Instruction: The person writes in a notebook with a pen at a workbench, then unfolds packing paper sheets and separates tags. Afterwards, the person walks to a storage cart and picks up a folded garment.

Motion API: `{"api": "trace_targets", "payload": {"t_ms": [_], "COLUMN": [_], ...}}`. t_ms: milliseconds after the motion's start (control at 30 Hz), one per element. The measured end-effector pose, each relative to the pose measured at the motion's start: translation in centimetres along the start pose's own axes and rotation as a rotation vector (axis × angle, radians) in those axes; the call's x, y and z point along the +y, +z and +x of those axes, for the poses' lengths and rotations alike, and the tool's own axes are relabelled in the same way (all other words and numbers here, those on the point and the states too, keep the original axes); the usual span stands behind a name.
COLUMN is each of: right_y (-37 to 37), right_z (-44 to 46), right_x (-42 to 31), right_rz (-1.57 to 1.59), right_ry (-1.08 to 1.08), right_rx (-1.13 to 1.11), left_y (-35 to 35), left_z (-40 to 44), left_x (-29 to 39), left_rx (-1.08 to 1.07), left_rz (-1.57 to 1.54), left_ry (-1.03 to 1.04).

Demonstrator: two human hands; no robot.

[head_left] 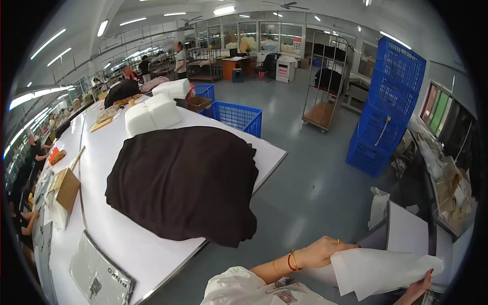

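Note:
A thin white sheet (376,267), perhaps paper, stretches between my two hands at the lower right. My left hand (325,250), with bracelets and a ring, is closed on its left end. At the other end, my right hand (421,288) pinches the sheet's lower right corner, partly cut off by the frame's dark edge. Beyond them, to the left, a large pile of black folded fabric (185,183) lies on the white table (117,249). A grey plastic-wrapped packet marked PINKO (101,274) rests near the table's front.
White foam bundles (152,113) sit behind the black pile. A cardboard box (66,188) stands at the table's left side. Blue crates (381,112) are stacked on the right, beside a wheeled rack (325,86). Another blue crate (236,118) adjoins the table. People stand farther back.

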State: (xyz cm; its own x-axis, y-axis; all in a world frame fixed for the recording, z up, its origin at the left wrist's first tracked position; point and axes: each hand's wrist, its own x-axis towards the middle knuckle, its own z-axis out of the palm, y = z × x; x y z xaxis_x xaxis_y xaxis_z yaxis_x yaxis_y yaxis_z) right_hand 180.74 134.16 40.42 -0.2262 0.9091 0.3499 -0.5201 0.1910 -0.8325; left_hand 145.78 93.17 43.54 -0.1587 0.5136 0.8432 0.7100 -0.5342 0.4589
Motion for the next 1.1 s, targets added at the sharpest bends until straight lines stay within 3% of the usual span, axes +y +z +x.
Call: {"api": "trace_targets", "payload": {"t_ms": [100, 267, 400, 433, 467, 567, 733, 900, 1100], "right_y": [1.5, 11.9, 22.7, 27.5, 32.8, 45.6, 66.5, 84.6, 102.1], "right_z": [9.0, 23.6, 39.7, 42.4, 44.6, 51.4, 59.5, 61.1, 64.8], "right_x": [6.4, 16.8, 30.3, 33.1, 35.4, 42.3, 57.8, 68.6, 78.3], "right_rz": [0.019, 0.031, 0.042, 0.054, 0.057, -0.097, 0.053, 0.135, 0.136], "right_ry": [-0.020, 0.109, -0.234, -0.105, 0.025, 0.153, 0.177, 0.229, 0.389], "right_rx": [0.090, 0.145, 0.114, 0.056, -0.004, -0.205, -0.487, -0.321, -0.708], "left_y": [-1.0, -1.9, -6.0, -7.8, -9.8, -15.8, -25.8, -36.3, -48.1], "left_z": [5.4, 11.8, 18.4, 19.7, 20.8, 23.5, 25.3, 27.0, 28.7], "left_x": [-11.1, -31.7, -46.3, -49.0, -51.3, -57.3, -68.5, -79.3, -87.3], "left_rx": [0.003, 0.015, 0.047, 0.069, 0.092, 0.152, 0.284, 0.347, 0.411], "left_rz": [-0.062, -0.023, 0.011, 0.041, 0.102, 0.268, 0.482, 0.564, 0.711], "left_ry": [-0.026, -0.002, -0.085, -0.100, -0.125, -0.211, -0.208, -0.167, -0.212]}}
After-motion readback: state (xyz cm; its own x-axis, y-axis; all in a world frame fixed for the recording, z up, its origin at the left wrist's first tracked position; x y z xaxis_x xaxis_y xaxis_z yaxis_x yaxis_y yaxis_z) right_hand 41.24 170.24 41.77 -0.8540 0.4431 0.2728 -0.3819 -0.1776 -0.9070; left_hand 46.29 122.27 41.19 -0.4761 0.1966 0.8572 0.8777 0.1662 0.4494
